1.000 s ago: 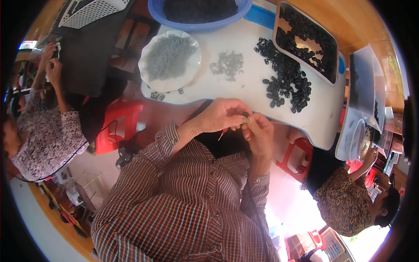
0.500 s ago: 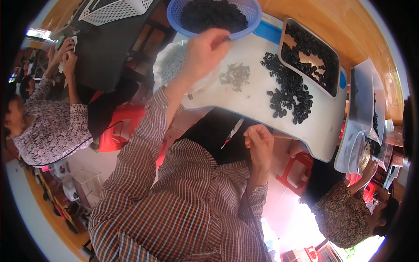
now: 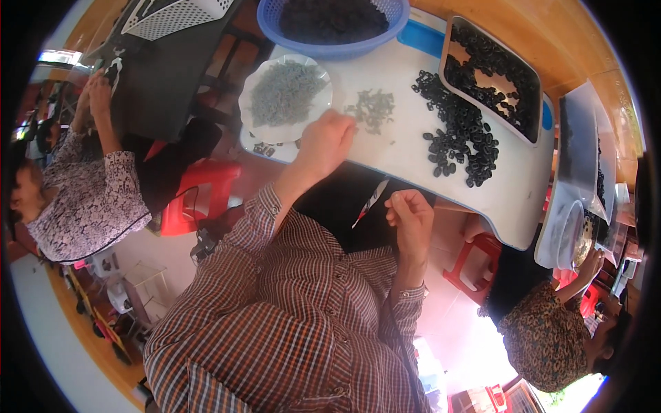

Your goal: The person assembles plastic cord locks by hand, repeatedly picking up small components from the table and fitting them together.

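Over the front of the white table [image 3: 399,148], my left hand [image 3: 325,144] has its fingers bent together; whatever they hold, if anything, is hidden. Just beyond its fingertips lies a small loose heap of pale, clear bits [image 3: 372,111]. My right hand [image 3: 412,219] hovers in front of the table edge, above my lap, thumb and fingers pinched together; anything between them is too small to make out. A white scalloped plate [image 3: 256,132] full of similar pale bits stands left of the heap. Many small black oval link-like pieces [image 3: 463,148] are spread on the table to the right.
A blue plastic basket [image 3: 330,49] of dark pieces stands at the back. Behind the spread sits a metal tray [image 3: 527,131] with more black pieces. A white-and-red slim object [image 3: 370,204] lies on my lap. One person [image 3: 89,199] works at left, another [image 3: 551,337] at right.
My left hand has come back from the blue basket's rim toward the table's front edge. The dark piece seen at its fingertips no longer shows. My right hand has hardly moved.
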### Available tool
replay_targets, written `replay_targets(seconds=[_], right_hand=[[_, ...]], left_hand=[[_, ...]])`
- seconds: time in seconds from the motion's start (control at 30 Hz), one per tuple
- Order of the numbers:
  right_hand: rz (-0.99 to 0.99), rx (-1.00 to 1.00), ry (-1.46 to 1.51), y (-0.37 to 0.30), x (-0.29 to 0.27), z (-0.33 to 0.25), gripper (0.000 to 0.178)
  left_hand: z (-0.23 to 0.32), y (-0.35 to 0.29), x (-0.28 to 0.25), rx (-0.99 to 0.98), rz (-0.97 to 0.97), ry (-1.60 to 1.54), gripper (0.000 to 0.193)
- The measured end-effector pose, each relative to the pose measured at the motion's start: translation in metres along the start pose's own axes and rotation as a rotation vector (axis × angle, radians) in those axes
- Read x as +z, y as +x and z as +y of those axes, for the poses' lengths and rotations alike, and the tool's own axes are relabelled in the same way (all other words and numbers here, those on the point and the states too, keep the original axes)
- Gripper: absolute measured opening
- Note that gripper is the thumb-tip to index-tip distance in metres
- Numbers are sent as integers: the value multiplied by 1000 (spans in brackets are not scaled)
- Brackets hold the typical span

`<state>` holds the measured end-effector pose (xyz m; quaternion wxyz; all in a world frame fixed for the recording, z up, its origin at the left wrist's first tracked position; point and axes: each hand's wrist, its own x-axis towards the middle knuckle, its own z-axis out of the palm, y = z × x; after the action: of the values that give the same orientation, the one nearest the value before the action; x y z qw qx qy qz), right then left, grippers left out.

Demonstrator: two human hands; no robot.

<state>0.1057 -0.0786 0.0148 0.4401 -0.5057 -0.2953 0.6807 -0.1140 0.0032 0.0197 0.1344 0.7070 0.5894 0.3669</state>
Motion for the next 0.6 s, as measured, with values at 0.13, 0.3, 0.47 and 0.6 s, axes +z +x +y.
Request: replay_targets(seconds=[0.13, 0.3, 0.47, 0.6], right_hand=[[11, 25, -23, -1, 0, 0, 12], [9, 21, -60, 0, 3, 0, 12], [17, 16, -68, 1, 0, 0, 12], [28, 12, -119, 3, 0, -4, 13]], left_hand=[[0, -9, 16, -74, -45, 71, 9], [3, -6, 22, -55, -18, 159, 10], [0, -6, 27, 7, 14, 162, 7], [3, -8, 30, 37, -16, 254, 10]])
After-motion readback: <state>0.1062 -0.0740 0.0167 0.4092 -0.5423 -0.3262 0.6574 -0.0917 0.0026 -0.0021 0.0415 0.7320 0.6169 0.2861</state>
